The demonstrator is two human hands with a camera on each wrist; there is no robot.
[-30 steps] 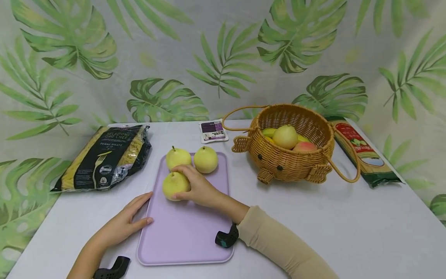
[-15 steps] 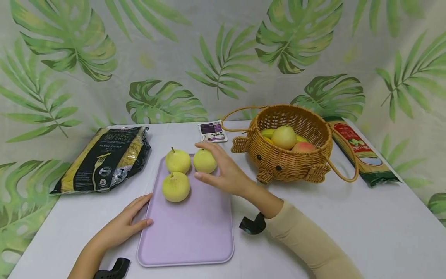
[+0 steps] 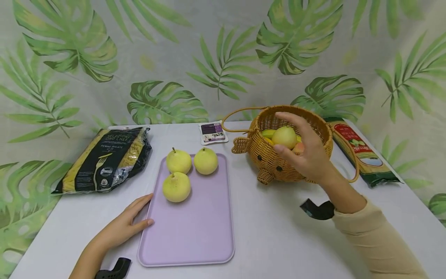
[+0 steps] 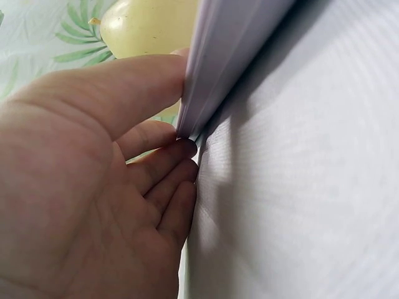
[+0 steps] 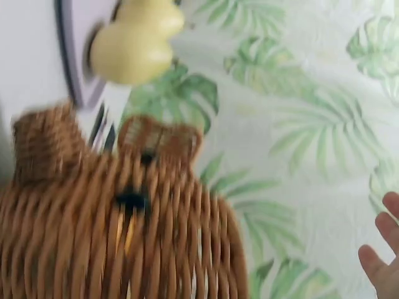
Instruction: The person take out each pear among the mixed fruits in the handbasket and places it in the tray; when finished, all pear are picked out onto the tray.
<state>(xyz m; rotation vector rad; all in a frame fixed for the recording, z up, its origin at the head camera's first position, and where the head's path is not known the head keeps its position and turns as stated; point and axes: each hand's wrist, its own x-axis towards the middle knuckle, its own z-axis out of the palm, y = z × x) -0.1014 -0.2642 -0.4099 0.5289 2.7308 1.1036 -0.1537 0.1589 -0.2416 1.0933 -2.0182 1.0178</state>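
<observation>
My right hand (image 3: 308, 153) is raised before the wicker basket (image 3: 266, 162), thumb and fingers spread with nothing between them. Inside the basket are a pale yellow pear (image 3: 283, 136), some bananas (image 3: 268, 133) and a pinkish peach (image 3: 298, 147), partly hidden by that hand. On the lilac tray (image 3: 188, 236) sit three round yellow pears, one in front (image 3: 176, 187) and two behind it. My left hand (image 3: 120, 226) touches the tray's left edge, its thumb on the rim. In the left wrist view, the left fingertips (image 4: 185, 149) meet the tray's side close to the tablecloth.
A black and yellow bag of penne pasta (image 3: 104, 161) lies at the left. Behind the tray is a small purple and white packet (image 3: 213, 132). A long red and green packet (image 3: 364, 151) lies right of the basket, whose looped handles (image 3: 238, 111) stick out sideways.
My right hand has let go of the front pear on the tray and moved right, past the back pear, over to the basket. The left hand has stayed at the tray's edge.
</observation>
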